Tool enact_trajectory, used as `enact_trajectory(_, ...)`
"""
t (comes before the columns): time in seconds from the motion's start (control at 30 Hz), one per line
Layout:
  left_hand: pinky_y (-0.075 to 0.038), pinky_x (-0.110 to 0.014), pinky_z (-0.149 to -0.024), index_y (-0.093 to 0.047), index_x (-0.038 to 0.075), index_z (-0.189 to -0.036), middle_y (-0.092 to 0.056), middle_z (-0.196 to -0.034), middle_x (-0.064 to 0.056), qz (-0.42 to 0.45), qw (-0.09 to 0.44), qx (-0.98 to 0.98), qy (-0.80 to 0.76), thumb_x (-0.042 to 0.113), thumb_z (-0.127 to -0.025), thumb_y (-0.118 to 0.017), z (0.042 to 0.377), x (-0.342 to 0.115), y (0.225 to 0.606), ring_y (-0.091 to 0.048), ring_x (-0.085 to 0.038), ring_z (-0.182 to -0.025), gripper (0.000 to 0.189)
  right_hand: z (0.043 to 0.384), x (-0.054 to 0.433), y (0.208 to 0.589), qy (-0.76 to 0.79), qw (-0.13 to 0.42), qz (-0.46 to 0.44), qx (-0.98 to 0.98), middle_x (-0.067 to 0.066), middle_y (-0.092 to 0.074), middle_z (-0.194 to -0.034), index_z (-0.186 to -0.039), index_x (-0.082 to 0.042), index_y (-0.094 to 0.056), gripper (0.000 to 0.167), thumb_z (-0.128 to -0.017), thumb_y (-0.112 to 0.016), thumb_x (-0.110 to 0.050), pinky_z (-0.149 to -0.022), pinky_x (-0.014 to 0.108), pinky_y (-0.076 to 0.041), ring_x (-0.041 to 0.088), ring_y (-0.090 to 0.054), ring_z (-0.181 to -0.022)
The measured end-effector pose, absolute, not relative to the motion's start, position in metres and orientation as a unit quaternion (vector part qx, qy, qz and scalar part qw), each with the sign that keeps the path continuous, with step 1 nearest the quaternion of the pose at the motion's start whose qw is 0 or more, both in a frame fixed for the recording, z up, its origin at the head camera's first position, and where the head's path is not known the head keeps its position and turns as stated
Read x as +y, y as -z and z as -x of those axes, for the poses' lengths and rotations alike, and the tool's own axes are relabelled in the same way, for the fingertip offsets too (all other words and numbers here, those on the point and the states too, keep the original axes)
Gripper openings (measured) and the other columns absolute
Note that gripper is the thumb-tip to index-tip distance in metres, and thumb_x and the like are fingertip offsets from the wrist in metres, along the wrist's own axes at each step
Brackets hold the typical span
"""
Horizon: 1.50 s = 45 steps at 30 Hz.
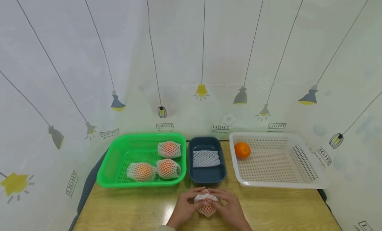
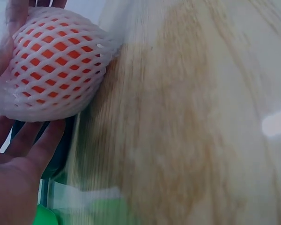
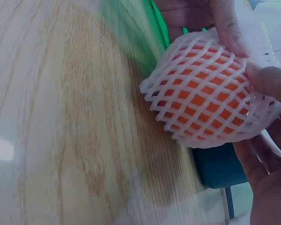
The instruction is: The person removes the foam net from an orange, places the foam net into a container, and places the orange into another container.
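Observation:
Both hands hold an orange fruit in a white foam net (image 1: pixel 207 209) just above the wooden table, near its front. My left hand (image 1: pixel 185 205) grips it from the left, while my right hand (image 1: pixel 230 207) grips it from the right, with thumbs on the near side and fingers on the far side. The net's upper edge looks bunched up around the fruit. Up close in the right wrist view, orange skin shows through the diamond mesh of the netted fruit (image 3: pixel 203 96). Directly beyond the hands, a dark blue tray (image 1: pixel 207 176) holds a flat white foam net (image 1: pixel 206 159).
At the back left stands a green basket (image 1: pixel 141 184) with three netted fruits, one being the netted fruit (image 1: pixel 169 149) at its far right corner. A white basket (image 1: pixel 277 184) at the back right holds a bare orange (image 1: pixel 242 150). A lamp-printed curtain (image 1: pixel 179 58) hangs behind.

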<state>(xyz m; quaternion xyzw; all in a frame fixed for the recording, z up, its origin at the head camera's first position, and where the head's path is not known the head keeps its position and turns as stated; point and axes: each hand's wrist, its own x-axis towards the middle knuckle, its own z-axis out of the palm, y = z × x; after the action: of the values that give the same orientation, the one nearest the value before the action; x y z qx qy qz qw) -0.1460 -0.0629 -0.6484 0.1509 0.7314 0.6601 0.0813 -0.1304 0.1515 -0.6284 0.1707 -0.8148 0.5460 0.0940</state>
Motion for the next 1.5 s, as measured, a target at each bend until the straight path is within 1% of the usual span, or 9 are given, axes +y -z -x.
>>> enact_trajectory(0.17, -0.051, -0.018, -0.099, -0.079, 0.016, -0.117, -0.067, -0.138, -0.014, -0.146, 0.061, 0.728, -0.667, 0.029, -0.083, -0.085, 0.146, -0.059, 0.650, -0.065, -0.021, -0.127, 0.037, 0.131, 0.147, 0.628, -0.531, 0.171, -0.210, -0.803, 0.003, -0.079, -0.110, -0.104, -0.014, -0.083, 0.021, -0.083, -0.085, -0.014, -0.084, 0.017, -0.055, 0.019, -0.072, -0.098)
enact_trajectory(0.3, -0.053, -0.019, -0.098, -0.079, 0.015, -0.116, -0.069, -0.135, -0.011, -0.150, 0.046, 0.734, -0.661, 0.029, -0.083, -0.084, 0.146, -0.059, 0.652, -0.066, -0.021, -0.125, 0.036, 0.130, 0.146, 0.625, -0.521, 0.180, -0.218, -0.805, 0.005, -0.080, -0.108, -0.105, -0.012, -0.082, 0.021, -0.084, -0.084, -0.012, -0.083, 0.016, -0.055, 0.019, -0.071, -0.096)
enact_trajectory(0.47, -0.053, -0.019, -0.099, -0.071, 0.015, -0.131, -0.068, -0.138, -0.007, -0.165, 0.064, 0.733, -0.657, 0.028, -0.089, -0.078, 0.146, -0.061, 0.652, -0.064, -0.015, -0.126, 0.045, 0.127, 0.154, 0.623, -0.507, 0.113, -0.210, -0.828, 0.002, -0.073, -0.128, -0.122, -0.018, -0.075, 0.036, -0.087, -0.082, -0.022, -0.098, 0.031, -0.054, 0.020, -0.065, -0.118)
enact_trajectory(0.63, -0.051, -0.021, -0.101, -0.060, 0.025, -0.144, -0.059, -0.149, -0.002, -0.174, 0.120, 0.726, -0.654, 0.026, -0.092, -0.076, 0.145, -0.066, 0.651, -0.058, -0.013, -0.133, 0.054, 0.128, 0.163, 0.628, -0.489, -0.009, -0.205, -0.848, -0.002, -0.047, -0.160, -0.145, -0.029, -0.058, 0.062, -0.088, -0.081, -0.038, -0.115, 0.052, -0.042, 0.028, -0.041, -0.149)
enact_trajectory(0.7, -0.047, -0.020, -0.106, -0.059, 0.028, -0.144, -0.055, -0.153, 0.000, -0.186, 0.126, 0.732, -0.643, 0.027, -0.089, -0.081, 0.144, -0.068, 0.652, -0.053, -0.017, -0.139, 0.059, 0.129, 0.165, 0.630, -0.501, -0.051, -0.203, -0.840, -0.001, -0.039, -0.165, -0.148, -0.030, -0.055, 0.065, -0.089, -0.080, -0.040, -0.118, 0.052, -0.037, 0.031, -0.034, -0.153)
enact_trajectory(0.8, -0.041, -0.019, -0.111, -0.058, 0.032, -0.144, -0.050, -0.156, 0.002, -0.202, 0.130, 0.740, -0.628, 0.027, -0.082, -0.087, 0.141, -0.069, 0.653, -0.046, -0.019, -0.144, 0.069, 0.130, 0.167, 0.632, -0.522, -0.079, -0.198, -0.826, -0.003, -0.036, -0.166, -0.147, -0.032, -0.055, 0.065, -0.088, -0.080, -0.039, -0.120, 0.039, -0.034, 0.028, -0.032, -0.155)
enact_trajectory(0.97, -0.045, -0.022, -0.109, -0.059, 0.030, -0.143, -0.056, -0.150, 0.003, -0.203, 0.114, 0.745, -0.625, 0.031, -0.081, -0.088, 0.139, -0.067, 0.654, -0.052, -0.015, -0.138, 0.069, 0.129, 0.167, 0.637, -0.525, -0.035, -0.219, -0.822, 0.005, -0.053, -0.155, -0.144, -0.026, -0.058, 0.062, -0.087, -0.081, -0.036, -0.113, 0.025, -0.041, 0.023, -0.049, -0.144)
enact_trajectory(1.33, -0.044, -0.023, -0.109, -0.072, 0.029, -0.126, -0.062, -0.142, 0.005, -0.177, 0.092, 0.758, -0.621, 0.035, -0.083, -0.086, 0.140, -0.068, 0.651, -0.054, -0.025, -0.137, 0.045, 0.125, 0.157, 0.630, -0.554, 0.015, -0.183, -0.812, 0.003, -0.068, -0.138, -0.131, -0.020, -0.072, 0.047, -0.087, -0.080, -0.032, -0.105, 0.023, -0.049, 0.021, -0.062, -0.128)
enact_trajectory(1.5, -0.045, -0.023, -0.109, -0.077, 0.026, -0.117, -0.066, -0.138, 0.004, -0.172, 0.076, 0.752, -0.632, 0.033, -0.084, -0.086, 0.141, -0.066, 0.650, -0.058, -0.021, -0.133, 0.035, 0.126, 0.155, 0.630, -0.541, 0.055, -0.189, -0.818, 0.000, -0.073, -0.129, -0.125, -0.017, -0.075, 0.041, -0.085, -0.082, -0.025, -0.098, 0.025, -0.055, 0.018, -0.067, -0.118)
